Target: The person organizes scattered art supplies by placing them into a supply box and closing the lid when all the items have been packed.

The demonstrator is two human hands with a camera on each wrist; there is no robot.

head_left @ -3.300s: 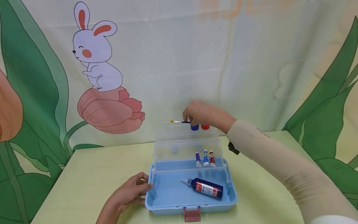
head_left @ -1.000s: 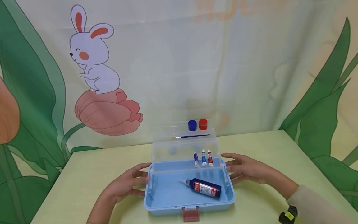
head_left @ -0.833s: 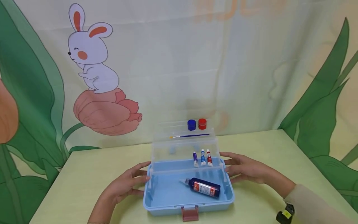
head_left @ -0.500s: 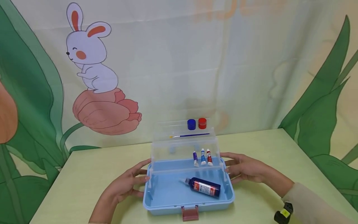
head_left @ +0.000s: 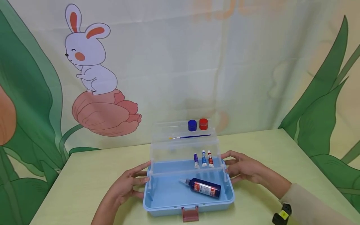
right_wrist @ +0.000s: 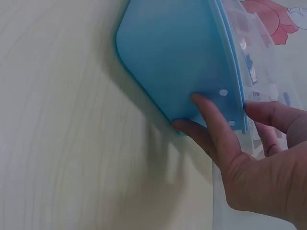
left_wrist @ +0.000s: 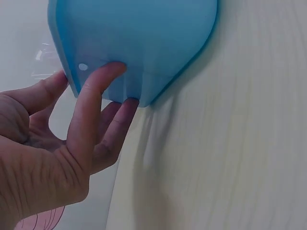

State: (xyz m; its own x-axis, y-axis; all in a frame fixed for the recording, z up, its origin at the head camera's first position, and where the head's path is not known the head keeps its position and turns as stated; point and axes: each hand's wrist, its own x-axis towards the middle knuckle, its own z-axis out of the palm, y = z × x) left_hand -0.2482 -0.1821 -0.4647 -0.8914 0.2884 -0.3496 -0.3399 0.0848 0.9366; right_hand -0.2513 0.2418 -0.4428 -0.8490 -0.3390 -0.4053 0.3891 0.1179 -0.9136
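A light-blue storage box (head_left: 168, 195) stands unfolded on the table, its clear tiered trays (head_left: 166, 153) raised behind. My left hand (head_left: 126, 187) grips its left side near the rear corner; in the left wrist view the fingers bend round the box's edge. My right hand (head_left: 243, 167) holds the matching right corner. A dark-blue bottle (head_left: 206, 188) with a pointed nozzle lies inside the base. Purple (head_left: 196, 160), blue (head_left: 203, 158) and red (head_left: 210, 159) paint tubes rest in the lower tray. Higher up are a paintbrush (head_left: 192, 136), a blue jar (head_left: 192, 125) and a red jar (head_left: 203, 124).
A pink latch (head_left: 190, 215) hangs at the box's front. The pale green table (head_left: 92, 175) ends at a cloth backdrop (head_left: 168, 62) printed with a rabbit and leaves, close behind the raised trays. A black wrist device (head_left: 282, 214) sits on the right forearm.
My right hand has let go of the paintbrush, which now lies in a tray, and has come down to the box's right side. The left hand stays on the left side.
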